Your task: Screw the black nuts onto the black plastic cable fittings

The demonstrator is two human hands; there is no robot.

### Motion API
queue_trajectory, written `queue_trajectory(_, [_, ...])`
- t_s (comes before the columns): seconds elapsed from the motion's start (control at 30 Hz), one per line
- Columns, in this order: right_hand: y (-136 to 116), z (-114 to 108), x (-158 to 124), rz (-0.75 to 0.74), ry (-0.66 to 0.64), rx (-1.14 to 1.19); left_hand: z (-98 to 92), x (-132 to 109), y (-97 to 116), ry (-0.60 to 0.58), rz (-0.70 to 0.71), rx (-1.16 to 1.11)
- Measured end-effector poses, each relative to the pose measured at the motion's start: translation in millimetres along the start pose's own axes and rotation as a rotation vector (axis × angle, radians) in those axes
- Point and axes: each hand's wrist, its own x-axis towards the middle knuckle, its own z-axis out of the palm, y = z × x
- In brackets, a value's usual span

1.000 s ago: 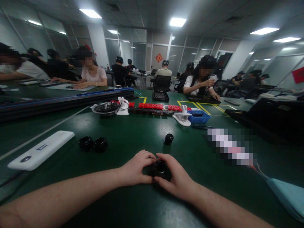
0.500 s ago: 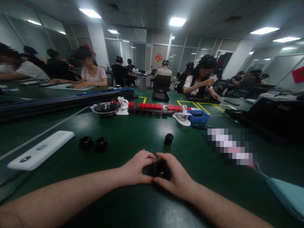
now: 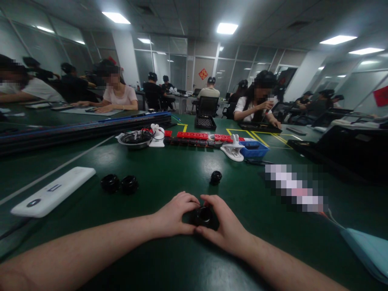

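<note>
A black ring-shaped part [image 3: 204,216] with a round opening on top sits on the green table [image 3: 157,262] in front of me. My left hand [image 3: 178,213] curls round its left side, thumb low and fingers at the far edge. From the right, my right hand [image 3: 223,221] wraps it the same way, and the fingertips of both hands nearly meet. A smaller black ring-like part [image 3: 216,177] lies beyond my right hand. Two more black ring-shaped parts, one [image 3: 110,183] beside the other [image 3: 129,184], are to the left. Their exact kind cannot be made out.
A white power bank-like device [image 3: 57,190] lies left. Across the table stand a metal bowl [image 3: 133,139], red-topped strips [image 3: 194,136], a white clip [image 3: 234,150] and a blue bin [image 3: 254,149]. A black case [image 3: 342,153] is right. Other people work around the room.
Both hands stay around the black ring-shaped part, with hardly any movement. The whole view shifts very slightly; across the table, a person's raised hand moves a little.
</note>
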Motion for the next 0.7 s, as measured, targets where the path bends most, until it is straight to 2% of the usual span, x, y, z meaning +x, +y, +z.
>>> queue_trajectory(0.13, [-2.5,-1.7,-1.1,-0.078,0.031,0.04,-0.1,0.5,0.6,-0.003,-0.012,-0.001])
queue_trajectory(0.33, [-3.8,-2.0,0.2,-0.082,-0.045,0.009,-1.2,-0.5,1.3,-0.004,-0.016,-0.008])
queue_trajectory(0.47, [1.3,0.4,-1.1,-0.029,0.019,0.001,-0.4,-0.5,0.5,-0.006,0.0,-0.001])
queue_trajectory(0.57, [2.1,0.5,-1.9,-0.056,0.067,0.015,0.5,0.0,-0.2,-0.002,0.0,-0.001])
queue_trajectory(0.7, [-1.7,-1.2,-1.4,-0.114,0.061,0.045,0.5,0.3,0.3,-0.001,-0.012,-0.003])
